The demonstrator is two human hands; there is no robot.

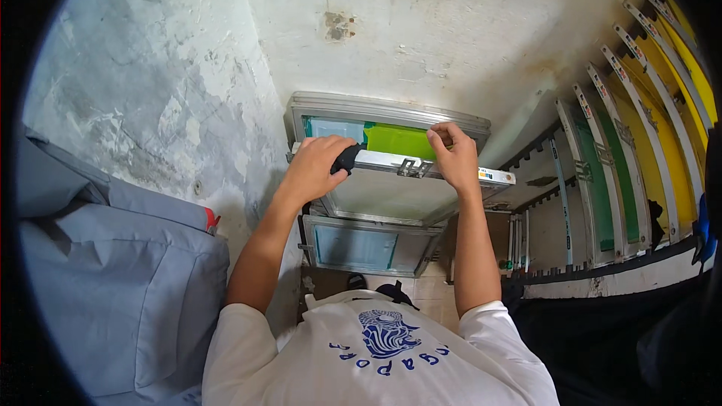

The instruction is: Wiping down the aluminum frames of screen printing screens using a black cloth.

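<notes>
We hold a metal squeegee bar across a framed screen leaning at the rough plaster wall. Our left hand wraps its black handle; our right hand pinches the bar's upper edge. Green coating covers only a top patch, so most of the pale, smooth mesh looks left to coat.

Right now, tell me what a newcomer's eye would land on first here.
The bright green patch on the framed screen at centre, where the left hand and right hand grip a metal bar across it. Next, the row of yellow and green framed screens racked on edge at right.
</notes>
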